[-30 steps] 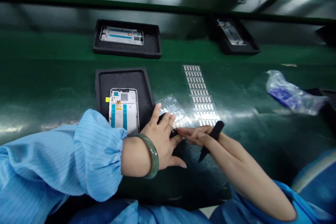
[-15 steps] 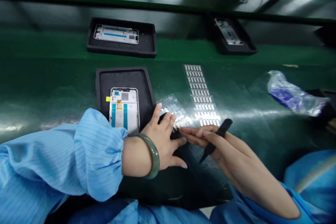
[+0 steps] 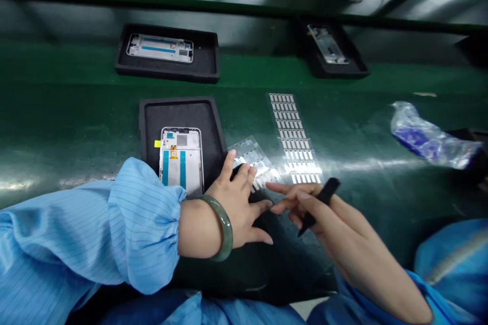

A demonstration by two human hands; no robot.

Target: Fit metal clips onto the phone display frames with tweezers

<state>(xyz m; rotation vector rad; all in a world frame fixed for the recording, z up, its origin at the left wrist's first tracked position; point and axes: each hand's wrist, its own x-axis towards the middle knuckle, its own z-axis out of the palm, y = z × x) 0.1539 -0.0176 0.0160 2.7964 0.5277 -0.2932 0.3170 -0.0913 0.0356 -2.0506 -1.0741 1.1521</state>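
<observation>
The person's left hand [image 3: 238, 203], with a green bangle [image 3: 223, 227] at the wrist below a blue striped sleeve [image 3: 95, 233], lies flat and spread on the green worktop [image 3: 76, 122], gripping nothing; its fingertips [image 3: 250, 171] rest on the near end of a short clear sheet of small metallic parts [image 3: 253, 160]. The right hand [image 3: 308, 203] is just beside it, their fingertips close together but whether they touch cannot be told. It holds black tweezers [image 3: 319, 202] between thumb and fingers, the tips pointing down toward the near edge of the worktop, while its first fingers reach out straight toward the left hand. Just left of the left hand sits a black foam tray [image 3: 183, 111] holding a white phone frame [image 3: 180, 160] with blue strips and a small yellow tab. A longer strip of metallic parts [image 3: 293, 137] lies on the worktop just beyond the right hand, beside the short sheet. Toward the far edge, two more black trays stand well apart, one on the left [image 3: 206, 63] with a phone frame [image 3: 160, 47] lying crosswise, one on the right [image 3: 351, 68] with another frame [image 3: 328, 44]. Near the right edge lies a crumpled clear plastic bag [image 3: 430, 137] with something blue inside.
</observation>
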